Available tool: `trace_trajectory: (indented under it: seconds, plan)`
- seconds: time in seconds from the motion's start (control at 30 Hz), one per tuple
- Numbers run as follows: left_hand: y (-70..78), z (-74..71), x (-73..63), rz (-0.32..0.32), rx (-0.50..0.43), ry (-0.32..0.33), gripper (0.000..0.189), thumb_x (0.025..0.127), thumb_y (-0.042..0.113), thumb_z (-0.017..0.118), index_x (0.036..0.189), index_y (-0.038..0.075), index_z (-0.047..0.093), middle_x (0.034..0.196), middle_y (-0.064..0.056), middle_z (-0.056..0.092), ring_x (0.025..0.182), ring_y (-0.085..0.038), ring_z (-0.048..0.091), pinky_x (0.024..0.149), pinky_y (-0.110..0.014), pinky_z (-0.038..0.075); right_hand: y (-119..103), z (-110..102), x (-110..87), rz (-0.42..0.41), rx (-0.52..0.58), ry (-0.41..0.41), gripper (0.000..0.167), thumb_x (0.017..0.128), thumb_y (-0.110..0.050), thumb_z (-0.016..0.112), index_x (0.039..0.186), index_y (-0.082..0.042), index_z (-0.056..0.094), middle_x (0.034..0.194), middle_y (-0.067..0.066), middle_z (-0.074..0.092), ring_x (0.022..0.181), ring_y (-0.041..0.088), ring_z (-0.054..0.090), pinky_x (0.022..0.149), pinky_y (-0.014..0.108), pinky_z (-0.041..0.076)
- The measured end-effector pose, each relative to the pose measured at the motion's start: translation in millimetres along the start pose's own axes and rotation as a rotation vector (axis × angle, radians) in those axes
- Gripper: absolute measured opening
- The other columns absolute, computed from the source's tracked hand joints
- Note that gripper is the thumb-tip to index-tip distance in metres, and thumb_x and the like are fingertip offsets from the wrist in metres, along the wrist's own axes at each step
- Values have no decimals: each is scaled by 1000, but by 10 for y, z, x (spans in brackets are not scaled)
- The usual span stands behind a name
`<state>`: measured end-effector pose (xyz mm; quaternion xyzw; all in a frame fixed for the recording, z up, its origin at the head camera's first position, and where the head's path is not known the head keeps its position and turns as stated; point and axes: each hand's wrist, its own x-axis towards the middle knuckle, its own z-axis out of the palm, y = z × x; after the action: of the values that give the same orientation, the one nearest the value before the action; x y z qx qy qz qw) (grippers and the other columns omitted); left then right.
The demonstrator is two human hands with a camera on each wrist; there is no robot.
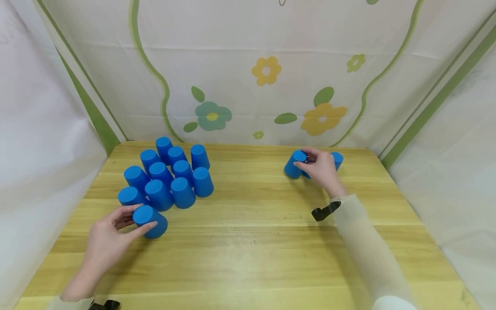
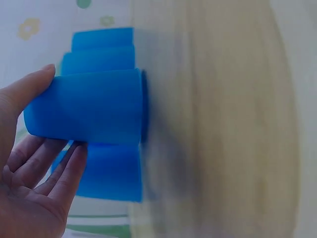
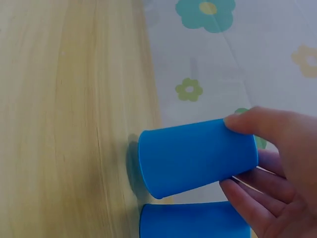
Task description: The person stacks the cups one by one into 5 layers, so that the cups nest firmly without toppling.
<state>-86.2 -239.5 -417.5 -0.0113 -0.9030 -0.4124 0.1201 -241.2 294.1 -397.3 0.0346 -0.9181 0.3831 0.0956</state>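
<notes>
My left hand (image 1: 110, 237) holds an upside-down blue plastic cup (image 1: 153, 223) between thumb and fingers, at the front of a cluster of like cups. In the left wrist view the thumb lies along the top of that cup (image 2: 89, 106), with other cups behind it. My right hand (image 1: 321, 168) pinches another upside-down blue cup (image 1: 293, 165) near its closed end, toward the back right of the table. The right wrist view shows this cup (image 3: 195, 158) slightly tilted, its rim close to the wood. Beside it stand further blue cups (image 1: 338, 159), partly hidden by the hand.
Several upside-down blue cups (image 1: 159, 196) stand close together at the back left of the wooden table (image 1: 248, 258). A white curtain (image 1: 232, 56) with printed flowers hangs behind the table, and more white cloth hangs at both sides.
</notes>
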Motion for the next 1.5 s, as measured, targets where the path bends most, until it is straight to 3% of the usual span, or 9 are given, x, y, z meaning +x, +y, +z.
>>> trace_trajectory:
  seconds: [0.1,0.23,0.47,0.63,0.8,1.0,1.3,1.5]
  plan:
    - [120,15,-17,31,-9,-5,52,79,30,91,122,8,71,111,-8,72,92,13,58,78,-7,50,23,26,-1,-2,-34,24,56,90,-25,82,137,-3,63,124,19,68,111,34,67,92,46,56]
    - [326,80,-17,118,-51,-27,50,77,25,92,121,10,72,110,-4,73,95,6,63,82,-10,50,48,49,-8,-1,-46,46,50,91,-20,81,135,0,64,121,22,69,107,36,68,88,48,58]
    - [604,324,43,219,-152,-124,49,78,23,92,122,19,72,112,11,72,101,-5,66,88,-19,54,52,91,-30,6,-49,61,48,91,-17,80,133,0,65,123,21,68,103,36,69,84,48,59]
    - [778,517,145,263,-216,-196,51,79,30,91,125,25,71,115,17,70,105,-7,67,90,-32,57,-41,105,1,-57,-76,107,52,89,-24,83,133,-1,66,124,20,68,108,37,67,89,49,57]
    - [963,689,278,289,-276,-249,51,79,36,90,125,26,70,114,15,71,105,-6,66,92,-34,56,-145,78,112,-105,-97,57,49,91,-23,81,133,-3,66,131,18,65,118,40,61,97,52,51]
    - [1131,940,438,301,-347,-289,52,80,38,89,125,21,70,114,11,70,105,-9,67,93,-40,56,-137,83,189,-72,-101,-26,45,93,-19,79,133,-3,67,130,18,66,118,35,63,98,47,52]
    - [1352,1430,659,324,-388,-327,50,82,39,87,125,19,70,116,8,71,104,-11,67,93,-43,56,-135,47,156,-55,-127,-17,45,93,-16,77,135,-3,65,130,18,65,119,36,62,98,46,52]
    - [1431,1767,857,272,-439,-338,50,82,36,88,125,16,70,116,4,70,104,-14,68,94,-45,56,-131,24,115,-42,-140,-8,46,94,-16,77,136,-2,64,131,18,65,118,36,62,97,47,53]
